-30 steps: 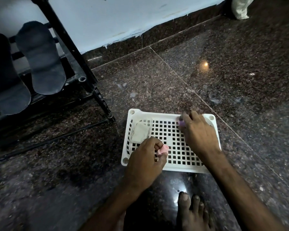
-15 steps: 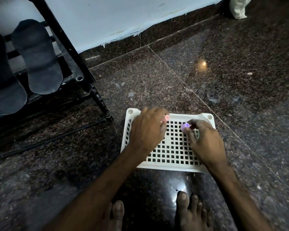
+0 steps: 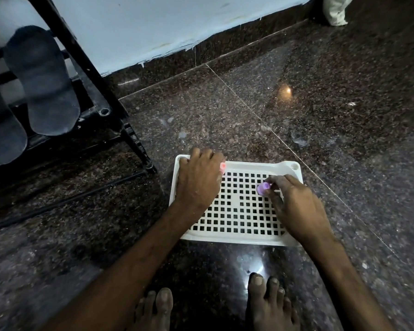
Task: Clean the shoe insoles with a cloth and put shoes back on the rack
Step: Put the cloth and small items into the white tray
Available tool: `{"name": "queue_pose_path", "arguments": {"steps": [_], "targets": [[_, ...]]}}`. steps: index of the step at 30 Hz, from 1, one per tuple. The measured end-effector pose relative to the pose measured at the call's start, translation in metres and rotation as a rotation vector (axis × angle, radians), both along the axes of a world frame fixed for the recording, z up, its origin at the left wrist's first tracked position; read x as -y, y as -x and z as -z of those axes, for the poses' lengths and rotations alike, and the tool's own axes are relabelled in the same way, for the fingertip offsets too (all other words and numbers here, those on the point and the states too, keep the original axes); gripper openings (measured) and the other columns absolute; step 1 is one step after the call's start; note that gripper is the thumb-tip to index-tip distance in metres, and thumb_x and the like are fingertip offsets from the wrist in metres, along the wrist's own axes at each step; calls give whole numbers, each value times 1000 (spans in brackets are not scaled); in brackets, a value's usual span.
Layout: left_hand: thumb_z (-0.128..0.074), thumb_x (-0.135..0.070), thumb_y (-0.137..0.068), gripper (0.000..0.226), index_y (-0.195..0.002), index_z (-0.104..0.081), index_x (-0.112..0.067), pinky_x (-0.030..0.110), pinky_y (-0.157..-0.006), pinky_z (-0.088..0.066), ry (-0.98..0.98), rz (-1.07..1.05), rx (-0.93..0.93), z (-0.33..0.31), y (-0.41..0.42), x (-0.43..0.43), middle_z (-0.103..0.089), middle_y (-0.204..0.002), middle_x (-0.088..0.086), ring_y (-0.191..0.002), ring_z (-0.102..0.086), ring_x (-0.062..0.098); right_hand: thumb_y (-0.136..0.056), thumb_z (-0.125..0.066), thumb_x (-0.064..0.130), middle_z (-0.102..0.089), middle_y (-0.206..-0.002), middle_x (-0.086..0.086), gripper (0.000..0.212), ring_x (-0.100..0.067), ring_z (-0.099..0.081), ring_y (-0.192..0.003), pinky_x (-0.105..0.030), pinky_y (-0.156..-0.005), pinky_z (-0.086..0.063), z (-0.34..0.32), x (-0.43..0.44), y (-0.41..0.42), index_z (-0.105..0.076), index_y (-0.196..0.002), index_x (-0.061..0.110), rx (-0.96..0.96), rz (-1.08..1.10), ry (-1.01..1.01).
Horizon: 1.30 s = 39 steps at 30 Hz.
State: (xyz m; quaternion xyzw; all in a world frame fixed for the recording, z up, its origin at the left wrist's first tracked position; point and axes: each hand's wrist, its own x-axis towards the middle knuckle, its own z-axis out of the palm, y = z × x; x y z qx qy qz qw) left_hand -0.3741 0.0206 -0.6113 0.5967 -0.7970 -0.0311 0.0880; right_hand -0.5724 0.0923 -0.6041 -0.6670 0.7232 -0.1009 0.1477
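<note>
- Left grip (image 3: 198,180) holds a pink piece (image 3: 222,166) at the far corner of the white tray (image 3: 237,240); right grip (image 3: 296,206) pinches a purple piece (image 3: 263,188) over it.
- 2 dark insoles (image 3: 43,84) rest on the rack (image 3: 81,56), tray's left.
- Seemingly preparation; next, find the cloth.

Open floor (image 3: 320,120) right of and beyond the tray (image 3: 237,240). Blocked at left by the rack (image 3: 91,75) (slanted black leg).

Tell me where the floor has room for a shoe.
Free: the floor between the white tray and the skirting, and right of the tray. Crowded: the tray itself, where the left hand holds a pink piece and the right hand a purple piece.
</note>
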Motion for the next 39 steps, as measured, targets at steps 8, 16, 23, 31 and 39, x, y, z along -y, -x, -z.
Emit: {"name": "queue_pose_path", "arguments": {"steps": [8,16,23,31,39], "targets": [[-60,-36,-94,24,-115,-53,-28,42,-91,-44,-45,6,-33,-10,-3,-3,-60,-117,-6,-111,-53,19,-96,-57,38,-66,-108,2,28,-18,-64,-82,-35,-73,-54,-3,7,2,-62,-118,22,84,-11,21],[-55,-36,-96,23,-116,-53,-25,39,-87,-45,-77,-44,-71,-16,-5,-38,-56,-113,-2,-108,-54,21,-95,-61,27,-66,-115,1,30,-10,-60,-87,-26,-76,-51,-7,54,-46,-62,-124,19,151,-150,80],[-58,-35,-94,28,-119,-53,-24,37,-85,-45,-77,-85,-66,-20,-9,-34,-53,-114,0,-109,-53,21,-94,-63,28,-68,-107,-1,25,-19,-65,-87,-37,-79,-56,0,66,-61,-63,-117,18,134,-178,97],[-57,-38,-95,30,-120,-51,-22,36,-86,-45,-113,-105,-50,-22,-10,-31,-52,-118,1,-114,-50,21,-94,-63,28,-68,-105,-1,22,-17,-63,-83,-34,-73,-55,2,61,-58,-63,-114,18,112,-220,82],[-58,-35,-95,30,-121,-51,-21,37,-84,-47,-92,-89,19,-20,-6,-27,-51,-119,3,-112,-51,22,-94,-62,27,-68,-109,-1,29,-15,-63,-87,-35,-80,-56,15,63,-57,-59,-122,19,145,-182,31]]}}
